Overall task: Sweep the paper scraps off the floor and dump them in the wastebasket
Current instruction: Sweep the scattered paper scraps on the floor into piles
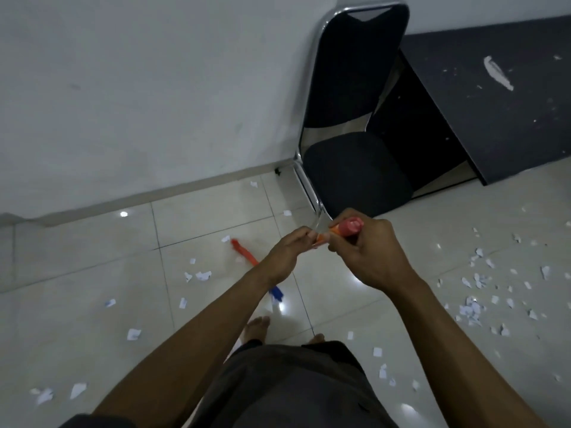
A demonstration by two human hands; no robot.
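The right hand (374,251) has its fingers curled round the red-capped top of the broom (338,231). The left hand (284,257) grips the handle just below. The blurred broom head (247,256) is down at the floor (92,257). Scraps (472,310) lie scattered over the tiles, thickest at the right, near the chair (355,168) and table (509,118).

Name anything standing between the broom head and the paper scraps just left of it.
Nothing visible does. Only bare tile lies between the broom head and those paper scraps. The chair stands farther back, by the wall.
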